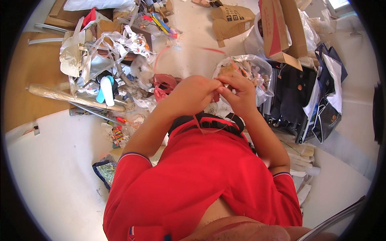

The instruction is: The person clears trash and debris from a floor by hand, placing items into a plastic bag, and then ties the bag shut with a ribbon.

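My left hand point(193, 93) and my right hand point(239, 93) meet in front of my waist, fingertips touching. Both pinch a thin red plastic strap point(212, 50), which arcs out beyond the hands in a wide, blurred loop. Another thin, translucent length of strap point(208, 131) hangs in a loop below the hands, against my red shirt. The fingers hide the spot where the strap is held. A red plastic bag point(164, 86) lies beyond my left hand. Just past my right hand stands a transparent plastic bag point(267, 81) filled with scraps.
On the left are heaped plastic bags point(111, 51), a slipper-shaped white item point(107, 90) and a long wrapped roll point(66, 96). Cardboard boxes point(274, 33), a white bucket point(253, 42) and dark paper bags point(327, 120) stand on the right. Flattened cardboard point(232, 21) lies on the floor ahead.
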`<state>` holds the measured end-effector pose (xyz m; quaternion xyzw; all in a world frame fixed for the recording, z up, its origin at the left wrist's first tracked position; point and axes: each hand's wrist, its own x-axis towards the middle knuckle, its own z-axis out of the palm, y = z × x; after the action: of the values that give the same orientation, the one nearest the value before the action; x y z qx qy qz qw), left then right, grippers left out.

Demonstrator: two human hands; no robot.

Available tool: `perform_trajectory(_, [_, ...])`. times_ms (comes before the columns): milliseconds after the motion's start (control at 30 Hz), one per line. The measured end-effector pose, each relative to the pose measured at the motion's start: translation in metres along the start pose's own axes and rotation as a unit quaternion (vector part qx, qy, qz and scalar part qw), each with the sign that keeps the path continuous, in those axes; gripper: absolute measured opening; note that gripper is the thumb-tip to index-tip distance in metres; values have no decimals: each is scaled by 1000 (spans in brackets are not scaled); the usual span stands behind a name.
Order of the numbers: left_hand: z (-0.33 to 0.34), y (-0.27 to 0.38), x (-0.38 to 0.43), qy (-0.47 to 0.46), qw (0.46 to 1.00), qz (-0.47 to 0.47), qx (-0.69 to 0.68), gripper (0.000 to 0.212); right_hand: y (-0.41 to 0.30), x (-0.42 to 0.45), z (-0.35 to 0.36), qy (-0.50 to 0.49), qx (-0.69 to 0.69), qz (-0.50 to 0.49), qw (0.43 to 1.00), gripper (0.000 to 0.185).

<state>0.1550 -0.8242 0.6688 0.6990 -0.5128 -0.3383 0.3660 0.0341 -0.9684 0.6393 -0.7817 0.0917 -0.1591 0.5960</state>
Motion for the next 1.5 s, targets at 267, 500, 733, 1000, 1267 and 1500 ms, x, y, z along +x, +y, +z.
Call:
perform_trajectory(267, [5, 5, 5, -68, 996, 48, -16, 16, 14, -12, -5, 20, 198, 45, 979, 13])
perform_trajectory(500, [-20, 4, -9, -166, 972, 117, -115, 20, 81, -3, -63, 306, 430, 126, 840, 7])
perform_trajectory(733, [-74, -77, -95, 313, 889, -115, -313, 28, 83, -40, -191, 417, 350, 141, 827, 21])
perform_trajectory(1000, [-100, -76, -129, 427, 869, -244, -65, 26, 74, 15, -107, 271, 402, 126, 865, 34])
perform_trajectory(1267, [-96, -71, -151, 514, 775, -16, -367, 19, 42, 53, -12, -15, 162, 235, 958, 45])
perform_trajectory(1500, [-51, -49, -99, 455, 794, -18, -402, 31, 6, 39, 51, -198, 73, 104, 972, 26])
